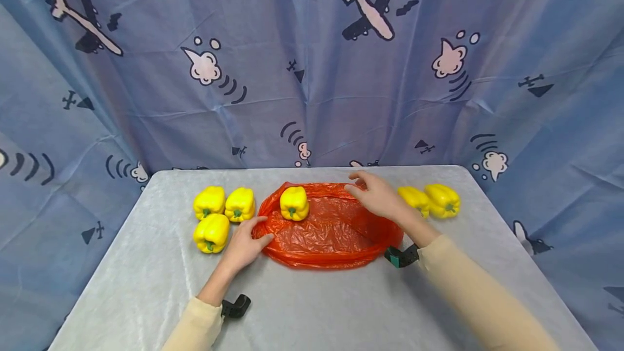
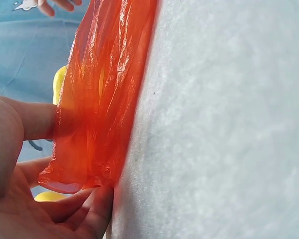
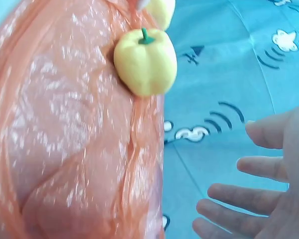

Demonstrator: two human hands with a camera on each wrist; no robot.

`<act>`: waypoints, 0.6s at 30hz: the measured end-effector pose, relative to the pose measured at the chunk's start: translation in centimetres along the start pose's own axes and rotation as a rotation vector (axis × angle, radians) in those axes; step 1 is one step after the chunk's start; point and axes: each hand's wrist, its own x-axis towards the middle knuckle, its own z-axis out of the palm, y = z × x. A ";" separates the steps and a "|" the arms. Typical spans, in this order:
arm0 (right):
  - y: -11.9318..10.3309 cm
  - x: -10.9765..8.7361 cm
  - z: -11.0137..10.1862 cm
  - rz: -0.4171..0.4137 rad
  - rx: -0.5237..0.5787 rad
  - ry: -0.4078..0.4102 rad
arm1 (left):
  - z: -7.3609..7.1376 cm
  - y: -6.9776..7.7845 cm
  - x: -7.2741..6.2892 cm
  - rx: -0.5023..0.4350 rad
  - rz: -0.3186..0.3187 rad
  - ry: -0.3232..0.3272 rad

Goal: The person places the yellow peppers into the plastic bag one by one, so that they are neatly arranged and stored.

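A red plastic bag [image 1: 324, 234] lies spread with its mouth open on the table. One yellow bell pepper [image 1: 294, 203] with a green stem sits inside it, toward the back left. My left hand [image 1: 245, 245] holds the bag's left edge; in the left wrist view, the thumb [image 2: 37, 119] is partly behind the translucent film and fingers [image 2: 97, 211] lie under the edge. Above the bag's back right side, my right hand [image 1: 377, 195] hovers with spread fingers. It holds nothing, as the right wrist view shows.
Left of the bag, several yellow bell peppers [image 1: 211, 233] stand close together. Two more peppers [image 1: 442, 201] are at the back right, one partly hidden by my right hand. A patterned blue curtain [image 1: 312, 69] hangs behind the pale table [image 1: 312, 307].
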 end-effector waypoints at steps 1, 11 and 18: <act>0.4 -0.2 -0.3 0.000 0.008 0.008 | 0.0 0.0 0.0 -0.001 -0.002 -0.001; 4.5 -2.1 -2.5 0.032 0.017 0.094 | 0.0 -0.2 0.0 -0.003 -0.002 0.002; 7.0 -3.4 -3.9 0.089 -0.003 0.156 | 0.0 -0.2 0.0 -0.006 0.008 -0.001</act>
